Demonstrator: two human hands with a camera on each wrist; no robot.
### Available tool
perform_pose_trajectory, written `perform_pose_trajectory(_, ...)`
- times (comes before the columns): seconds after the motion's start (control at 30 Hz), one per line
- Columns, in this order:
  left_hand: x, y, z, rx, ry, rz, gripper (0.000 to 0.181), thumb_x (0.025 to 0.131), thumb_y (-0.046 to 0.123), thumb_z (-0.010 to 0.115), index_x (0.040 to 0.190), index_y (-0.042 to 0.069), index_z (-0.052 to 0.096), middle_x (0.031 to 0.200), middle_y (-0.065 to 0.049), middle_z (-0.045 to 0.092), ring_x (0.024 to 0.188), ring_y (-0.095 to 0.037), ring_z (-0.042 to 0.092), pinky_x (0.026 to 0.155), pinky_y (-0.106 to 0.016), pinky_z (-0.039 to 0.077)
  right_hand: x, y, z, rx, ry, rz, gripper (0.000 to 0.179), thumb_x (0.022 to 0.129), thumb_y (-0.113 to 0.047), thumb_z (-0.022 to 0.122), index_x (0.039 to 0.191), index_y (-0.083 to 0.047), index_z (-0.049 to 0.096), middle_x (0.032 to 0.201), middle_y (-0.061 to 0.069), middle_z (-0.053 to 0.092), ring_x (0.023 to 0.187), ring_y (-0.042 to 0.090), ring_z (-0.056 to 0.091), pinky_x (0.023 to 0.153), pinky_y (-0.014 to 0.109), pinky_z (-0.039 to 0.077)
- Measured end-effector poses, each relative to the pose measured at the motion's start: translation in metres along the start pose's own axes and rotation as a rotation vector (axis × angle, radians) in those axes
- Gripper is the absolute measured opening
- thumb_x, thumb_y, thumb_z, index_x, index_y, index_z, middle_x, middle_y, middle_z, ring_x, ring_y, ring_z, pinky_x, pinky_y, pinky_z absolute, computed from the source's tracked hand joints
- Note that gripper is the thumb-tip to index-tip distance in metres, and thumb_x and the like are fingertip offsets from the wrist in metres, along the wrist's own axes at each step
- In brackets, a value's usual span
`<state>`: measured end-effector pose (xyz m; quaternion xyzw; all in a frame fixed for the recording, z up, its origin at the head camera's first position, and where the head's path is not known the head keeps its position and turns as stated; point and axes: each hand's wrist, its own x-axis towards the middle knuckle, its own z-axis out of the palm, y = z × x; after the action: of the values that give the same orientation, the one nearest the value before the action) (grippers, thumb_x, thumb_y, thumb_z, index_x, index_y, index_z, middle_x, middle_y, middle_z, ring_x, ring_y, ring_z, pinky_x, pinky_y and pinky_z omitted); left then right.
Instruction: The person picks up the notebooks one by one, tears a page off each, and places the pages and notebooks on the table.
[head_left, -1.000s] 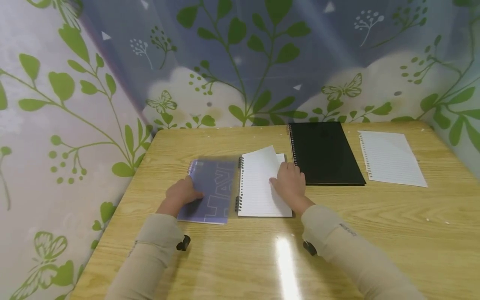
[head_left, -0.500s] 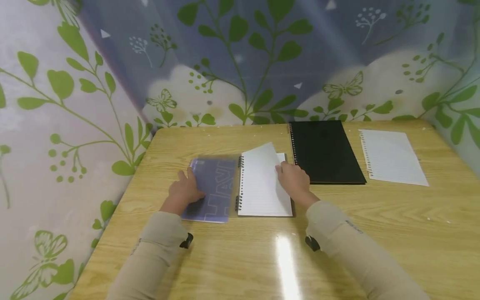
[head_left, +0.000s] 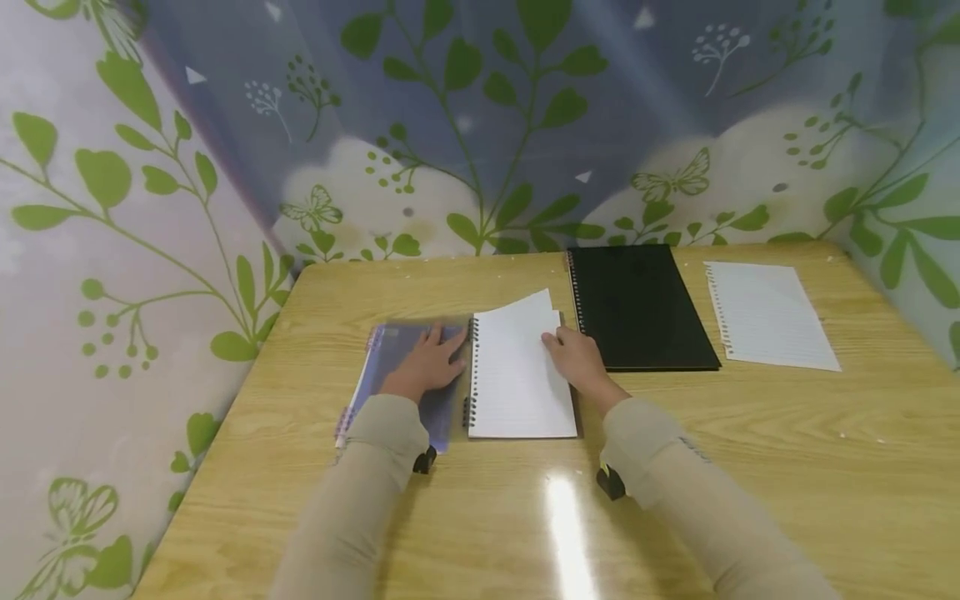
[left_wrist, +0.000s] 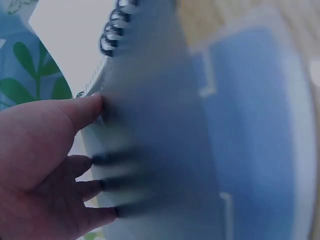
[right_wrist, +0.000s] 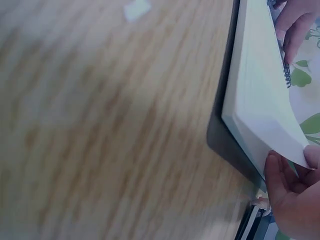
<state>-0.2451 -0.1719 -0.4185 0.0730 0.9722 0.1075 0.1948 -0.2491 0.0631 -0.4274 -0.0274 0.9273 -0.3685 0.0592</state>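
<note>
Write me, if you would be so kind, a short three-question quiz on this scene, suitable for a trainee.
1. Fill in the missing word: in the right wrist view, the right hand pinches a ____ of the open notebook.

2. True or false: the left hand touches the translucent cover beside the open notebook's black rings.

3. Multiple choice: which of these lies farthest to the right in the head view?
A) the black notebook
B) the loose sheet
C) the open notebook

Key: 1. page; 2. true; 3. B.
</note>
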Motion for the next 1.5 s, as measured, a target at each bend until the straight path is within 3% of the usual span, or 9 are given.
perform_pose_trajectory(0.37, 0.0, 0.007, -0.004, -0.001, -0.096, -0.086, 0.06, 0.097, 0.041, 0.04, 0.148, 0.028, 0.013, 0.155, -0.016, -0.006, 0.141, -0.04, 0.0, 0.109, -0.061, 0.018, 0.002, 0.004, 0.004, -0.125, -0.064, 0.046, 0.034, 0.097, -0.023, 0.037, 0.077, -0.002, 0.054, 0.069, 0.007, 0.047, 0.064, 0.02, 0.046, 0.054, 0.027, 0.036)
perform_pose_trajectory(0.83, 0.0, 0.009, -0.009, -0.004, -0.128, -0.123, 0.059, 0.097, 0.042, 0.037, 0.148, 0.03, 0.009, 0.155, -0.013, -0.01, 0.142, -0.037, -0.004, 0.108, -0.062, 0.018, 0.001, 0.004, 0.003, -0.107, -0.089, -0.018, 0.034, 0.096, -0.021, 0.038, 0.07, -0.004, 0.05, 0.066, 0.006, 0.044, 0.062, 0.019, 0.043, 0.055, 0.027, 0.035)
perform_pose_trajectory(1.27, 0.004, 0.008, -0.01, 0.033, -0.128, -0.096, 0.059, 0.098, 0.042, 0.035, 0.149, 0.029, 0.009, 0.155, -0.016, -0.007, 0.141, -0.042, 0.001, 0.107, -0.062, 0.021, 0.002, 0.002, -0.002, -0.091, -0.134, 0.009, 0.035, 0.098, -0.022, 0.035, 0.09, 0.003, 0.058, 0.077, 0.01, 0.05, 0.071, 0.022, 0.045, 0.061, 0.029, 0.039)
perform_pose_trajectory(1.5, 0.004, 0.007, -0.011, 0.046, -0.142, -0.1, 0.059, 0.098, 0.043, 0.035, 0.149, 0.03, 0.009, 0.155, -0.016, -0.008, 0.141, -0.042, 0.002, 0.107, -0.061, 0.023, -0.003, 0.001, 0.0, -0.095, -0.133, -0.01, 0.035, 0.098, -0.02, 0.034, 0.088, 0.003, 0.058, 0.075, 0.01, 0.049, 0.068, 0.022, 0.046, 0.06, 0.03, 0.039)
